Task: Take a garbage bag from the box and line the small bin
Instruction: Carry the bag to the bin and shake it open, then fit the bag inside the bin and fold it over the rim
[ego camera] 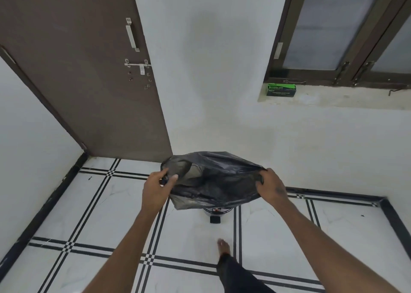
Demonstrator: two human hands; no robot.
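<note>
Head view: I see my left hand (pixel 155 189) and right hand (pixel 270 187) each pinching the bag (pixel 213 181) mid-frame. It hides most of the bin (pixel 216 212) below.

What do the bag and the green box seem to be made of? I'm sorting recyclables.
The bag: thin black plastic film, slightly glossy; it crumples and shows light through near the left hand. The green box on the window ledge: probably printed cardboard, given its sharp edges and matte faces.

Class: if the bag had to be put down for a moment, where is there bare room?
Bare floor lies left of the bin toward the door, and right toward the corner skirting. The sill beyond the green box is free. It is crowded at the bin: bag, both hands, foot.
</note>
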